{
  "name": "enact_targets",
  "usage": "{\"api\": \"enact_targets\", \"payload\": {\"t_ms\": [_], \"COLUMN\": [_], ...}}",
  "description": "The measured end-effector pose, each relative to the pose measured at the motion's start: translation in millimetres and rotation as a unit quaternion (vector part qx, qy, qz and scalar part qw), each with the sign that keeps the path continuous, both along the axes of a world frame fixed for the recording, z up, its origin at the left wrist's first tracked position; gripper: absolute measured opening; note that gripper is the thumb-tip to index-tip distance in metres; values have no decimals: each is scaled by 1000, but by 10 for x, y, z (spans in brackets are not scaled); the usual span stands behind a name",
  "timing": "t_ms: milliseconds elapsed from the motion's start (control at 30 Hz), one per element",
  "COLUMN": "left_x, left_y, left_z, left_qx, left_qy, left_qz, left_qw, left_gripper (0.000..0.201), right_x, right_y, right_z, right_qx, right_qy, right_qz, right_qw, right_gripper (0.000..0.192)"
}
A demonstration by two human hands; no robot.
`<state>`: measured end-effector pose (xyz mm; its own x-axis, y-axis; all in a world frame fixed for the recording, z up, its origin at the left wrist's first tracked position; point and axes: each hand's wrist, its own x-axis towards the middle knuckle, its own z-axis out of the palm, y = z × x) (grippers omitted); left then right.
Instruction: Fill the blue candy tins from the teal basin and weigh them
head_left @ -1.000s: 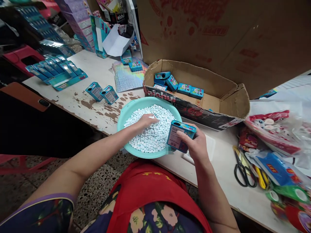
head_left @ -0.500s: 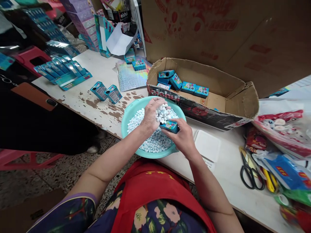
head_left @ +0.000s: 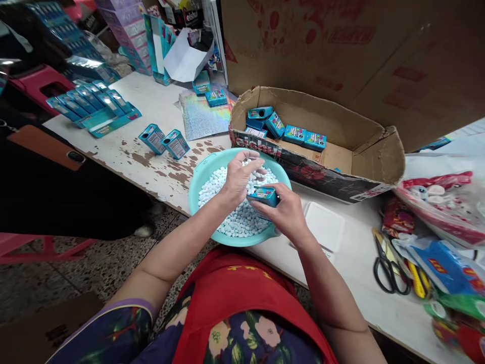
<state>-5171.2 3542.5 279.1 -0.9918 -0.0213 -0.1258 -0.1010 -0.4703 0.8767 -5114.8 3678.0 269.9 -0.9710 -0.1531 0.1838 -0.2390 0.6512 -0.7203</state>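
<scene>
Right hand [head_left: 286, 215] was clamped on a small teal box [head_left: 264, 195], held over the near right part of the bowl [head_left: 200, 178]. A second ago it held that box upright off the bowl's right edge; it had since swung in over the candies [head_left: 235, 222]. Left hand [head_left: 242, 177] had been flat in the pile, then lifted; now it was cupped shut on a handful of candies, pressed against the box's top. Judged: candies were being fed into the box, filling underway. Farther left, two teal boxes [head_left: 163, 141] sat on the table [head_left: 151, 106]. Far right, the carton [head_left: 356, 151] held more boxes. Scissors [head_left: 388, 268] lay near right.
</scene>
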Motion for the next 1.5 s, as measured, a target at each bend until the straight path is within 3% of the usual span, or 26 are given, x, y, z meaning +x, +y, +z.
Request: {"api": "enact_targets", "payload": {"t_ms": [433,833,1033,1233,1500], "left_x": [8,44,57,86,101], "left_y": [26,96,93,104,22], "left_z": [-14,118,130,88,196], "left_qx": [24,26,21,23,-14], "left_qy": [17,-10,-8,20,39], "left_qz": [1,-13,-16,-39,-38], "left_qw": [1000,1000,1000,999,998], "left_gripper": [22,37,45,40,40], "right_x": [15,23,21,54,124], "right_y": [27,69,74,47,100], "right_z": [-63,-65,-80,-117,-78], "right_qx": [-51,-81,-97,-112,-158], "right_qy": [25,9,13,24,23], "right_qz": [-16,0,-29,-12,-23], "right_qw": [998,997,995,993,987], "right_gripper": [35,35,36,35,37]}}
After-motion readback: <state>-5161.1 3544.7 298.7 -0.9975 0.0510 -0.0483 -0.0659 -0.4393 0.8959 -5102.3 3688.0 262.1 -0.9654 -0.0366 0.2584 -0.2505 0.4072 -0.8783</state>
